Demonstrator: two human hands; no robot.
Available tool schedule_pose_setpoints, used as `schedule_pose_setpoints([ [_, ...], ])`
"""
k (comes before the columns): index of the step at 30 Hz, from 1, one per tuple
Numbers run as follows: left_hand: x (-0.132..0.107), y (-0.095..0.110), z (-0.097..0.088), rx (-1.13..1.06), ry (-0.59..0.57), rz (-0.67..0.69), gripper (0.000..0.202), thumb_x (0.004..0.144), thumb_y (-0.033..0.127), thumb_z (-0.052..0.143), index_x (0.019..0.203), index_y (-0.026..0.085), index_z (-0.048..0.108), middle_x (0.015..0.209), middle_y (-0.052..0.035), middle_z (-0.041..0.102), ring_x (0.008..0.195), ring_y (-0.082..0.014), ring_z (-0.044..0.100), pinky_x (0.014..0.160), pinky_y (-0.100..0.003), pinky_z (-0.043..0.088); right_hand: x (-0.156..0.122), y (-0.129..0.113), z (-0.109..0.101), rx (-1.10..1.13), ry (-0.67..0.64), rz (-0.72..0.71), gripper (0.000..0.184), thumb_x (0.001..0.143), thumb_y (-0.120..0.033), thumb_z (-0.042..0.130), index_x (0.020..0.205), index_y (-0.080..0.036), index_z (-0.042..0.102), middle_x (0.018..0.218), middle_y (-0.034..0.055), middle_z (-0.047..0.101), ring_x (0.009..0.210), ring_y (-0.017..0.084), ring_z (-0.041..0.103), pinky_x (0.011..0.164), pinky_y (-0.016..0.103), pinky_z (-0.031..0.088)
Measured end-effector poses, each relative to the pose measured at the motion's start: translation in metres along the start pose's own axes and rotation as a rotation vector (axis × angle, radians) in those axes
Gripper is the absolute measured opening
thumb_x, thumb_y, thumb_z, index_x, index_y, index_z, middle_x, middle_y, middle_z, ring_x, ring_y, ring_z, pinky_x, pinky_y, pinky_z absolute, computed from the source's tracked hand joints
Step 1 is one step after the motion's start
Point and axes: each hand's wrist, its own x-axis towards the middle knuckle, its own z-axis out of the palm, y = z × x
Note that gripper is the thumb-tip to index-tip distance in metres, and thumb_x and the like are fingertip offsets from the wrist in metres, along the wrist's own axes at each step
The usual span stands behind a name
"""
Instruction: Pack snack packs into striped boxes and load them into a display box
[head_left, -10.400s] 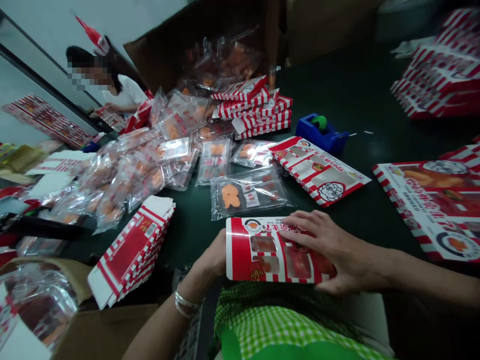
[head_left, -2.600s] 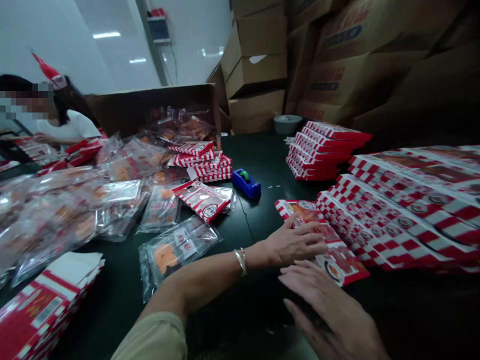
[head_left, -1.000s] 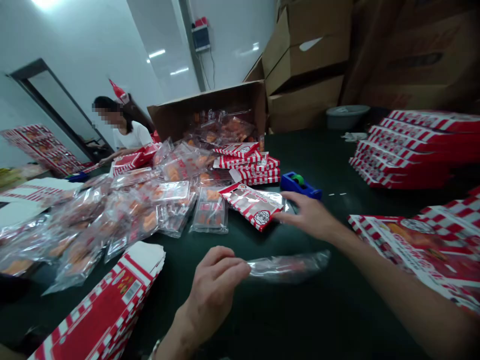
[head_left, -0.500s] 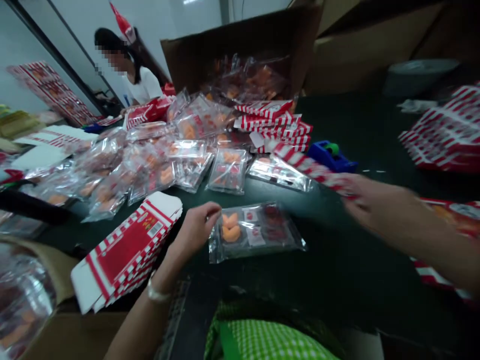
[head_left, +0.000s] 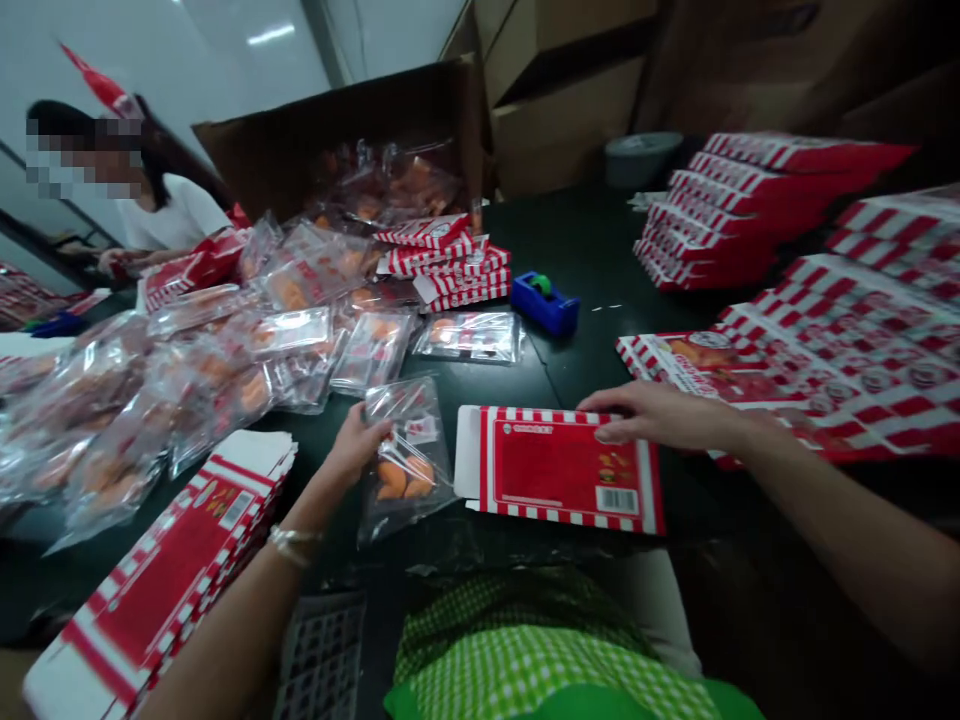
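My left hand (head_left: pixel 363 440) pinches the left edge of a clear plastic packet (head_left: pixel 407 470) with orange, curved pieces inside, tilted up over the dark table. Just right of it, my right hand (head_left: pixel 634 412) grips the upper right of a red carton (head_left: pixel 555 465) with striped white borders and a barcode. The carton's white end flap stands out on its left, close to the packet but seemingly apart from it. Below my left forearm lies a stack of flat red-and-white cartons (head_left: pixel 172 560).
A heap of similar packets (head_left: pixel 202 360) covers the table's left side, before an open cardboard box (head_left: pixel 337 110). A blue tape dispenser (head_left: pixel 545 303) stands mid-table. Filled-out striped cartons (head_left: pixel 862 330) are stacked at right. A co-worker (head_left: pixel 172 210) sits at back left.
My view has swung right. My left hand has lifted the packet from the table and turned it upright. My right hand has brought the carton down beside the packet.
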Motion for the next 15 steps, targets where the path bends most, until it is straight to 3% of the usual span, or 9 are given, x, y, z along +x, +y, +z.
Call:
schedule_pose_setpoints([
  [2, -0.021, -0.009, -0.022, -0.060, 0.070, -0.088, 0.063, 0.088, 0.027, 0.051, 0.140, 0.006, 0.021, 0.075, -0.0036, 0.062, 0.059, -0.0140, 0.063, 0.053, -0.023, 0.049, 0.012, 0.000, 0.008, -0.208, 0.089, 0.032, 0.040, 0.078, -0.043, 0.057, 0.109, -0.020, 0.069, 0.112, 0.0116, 0.069, 0.104, 0.034, 0.063, 0.089, 0.047, 0.049],
  [4, -0.040, -0.010, -0.042, -0.008, 0.071, -0.134, 0.063, 0.086, 0.031, 0.054, 0.139, 0.008, 0.028, 0.085, -0.0089, 0.067, 0.072, -0.0203, 0.068, 0.061, -0.030, 0.054, 0.013, -0.002, 0.017, -0.295, 0.140, 0.029, 0.059, 0.071, -0.047, 0.067, 0.122, -0.018, 0.063, 0.130, 0.0176, 0.057, 0.120, 0.041, 0.051, 0.098, 0.055, 0.040],
  [6, -0.051, 0.000, -0.057, 0.258, 0.036, -0.049, 0.053, 0.084, 0.032, 0.057, 0.132, 0.014, 0.045, 0.096, -0.0125, 0.069, 0.090, -0.0278, 0.068, 0.077, -0.040, 0.054, 0.007, -0.006, 0.028, -0.346, 0.123, -0.037, 0.091, 0.057, -0.053, 0.078, 0.138, -0.022, 0.049, 0.147, 0.0186, 0.039, 0.134, 0.045, 0.032, 0.105, 0.060, 0.028],
  [7, -0.051, 0.010, -0.059, 0.444, -0.015, 0.059, 0.048, 0.084, 0.029, 0.057, 0.129, 0.016, 0.050, 0.105, -0.0140, 0.069, 0.100, -0.0308, 0.065, 0.086, -0.044, 0.051, 0.004, -0.008, 0.034, -0.379, 0.088, -0.069, 0.106, 0.049, -0.053, 0.083, 0.143, -0.025, 0.042, 0.151, 0.0181, 0.031, 0.137, 0.047, 0.024, 0.106, 0.062, 0.024],
  [9, -0.041, 0.032, -0.051, 0.781, -0.200, 0.349, 0.051, 0.082, 0.016, 0.055, 0.132, 0.019, 0.051, 0.129, -0.0152, 0.059, 0.121, -0.0335, 0.053, 0.100, -0.049, 0.040, 0.000, -0.010, 0.045, -0.447, -0.008, -0.095, 0.125, 0.037, -0.049, 0.088, 0.147, -0.028, 0.032, 0.155, 0.0185, 0.022, 0.139, 0.049, 0.015, 0.105, 0.067, 0.019],
  [11, -0.021, 0.053, -0.029, 0.967, -0.489, 0.592, 0.070, 0.075, 0.006, 0.060, 0.140, 0.025, 0.042, 0.151, -0.0129, 0.036, 0.138, -0.0342, 0.032, 0.108, -0.050, 0.030, 0.001, -0.006, 0.056, -0.511, -0.068, -0.077, 0.132, 0.033, -0.040, 0.091, 0.149, -0.029, 0.027, 0.156, 0.0203, 0.018, 0.138, 0.051, 0.015, 0.101, 0.072, 0.019],
  [13, 0.002, 0.066, -0.002, 1.115, -0.681, 0.651, 0.084, 0.066, 0.010, 0.073, 0.141, 0.028, 0.039, 0.155, -0.0133, 0.027, 0.141, -0.0395, 0.021, 0.108, -0.055, 0.025, 0.007, 0.002, 0.067, -0.563, -0.059, -0.077, 0.132, 0.033, -0.034, 0.091, 0.149, -0.029, 0.028, 0.155, 0.0214, 0.019, 0.135, 0.054, 0.019, 0.097, 0.074, 0.023],
  [15, 0.019, 0.068, 0.019, 1.208, -0.742, 0.677, 0.081, 0.058, 0.020, 0.083, 0.132, 0.027, 0.051, 0.151, -0.0142, 0.033, 0.138, -0.0431, 0.022, 0.107, -0.059, 0.023, 0.012, 0.012, 0.074, -0.568, 0.004, -0.135, 0.117, 0.042, -0.031, 0.088, 0.146, -0.028, 0.034, 0.152, 0.0211, 0.028, 0.132, 0.052, 0.028, 0.094, 0.072, 0.030],
])
